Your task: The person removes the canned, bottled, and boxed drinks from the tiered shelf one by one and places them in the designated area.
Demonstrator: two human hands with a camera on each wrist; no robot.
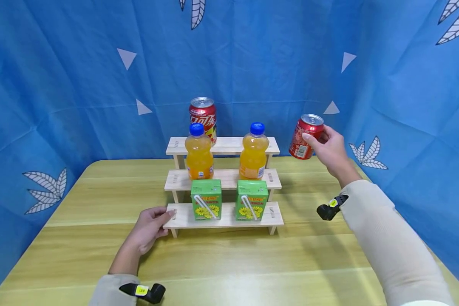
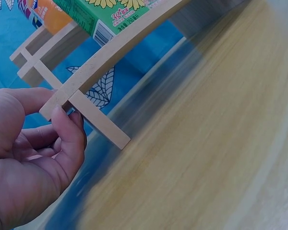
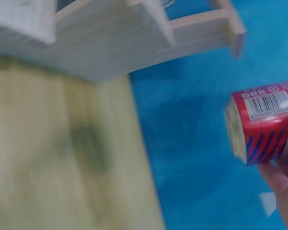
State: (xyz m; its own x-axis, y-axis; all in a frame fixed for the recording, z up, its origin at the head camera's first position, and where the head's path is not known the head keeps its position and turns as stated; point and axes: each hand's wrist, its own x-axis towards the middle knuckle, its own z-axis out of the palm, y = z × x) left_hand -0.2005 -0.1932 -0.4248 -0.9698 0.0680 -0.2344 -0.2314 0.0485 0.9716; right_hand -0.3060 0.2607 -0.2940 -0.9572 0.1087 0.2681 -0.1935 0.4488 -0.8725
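A person's right hand (image 1: 330,148) holds a red soda can (image 1: 305,137) aloft, tilted, just off the right end of a three-tier wooden rack (image 1: 223,182), fingers wrapped round the can's side; the left hand (image 1: 150,227) pinches the left end of the rack's bottom shelf, thumb on top and fingers curled beneath, as the left wrist view shows. The can is clear of the rack and of the table (image 1: 99,204), level with the top shelf; a second red can (image 1: 203,118) stands at that shelf's left.

The risk lies in the narrow, smooth slats: a slick aluminium cylinder set down off-centre or at a tilt could roll off the back or front edge; a knock could topple the two orange drink bottles (image 1: 199,155) on the middle tier, tall, rounded and blue-capped; the light, unfinished rack could skid on the glossy woodgrain table if the left hand lets go. Two green juice cartons (image 1: 206,199), flat-sided, sit squarely on the lowest shelf; creased blue cloth (image 1: 61,85) backs the scene.
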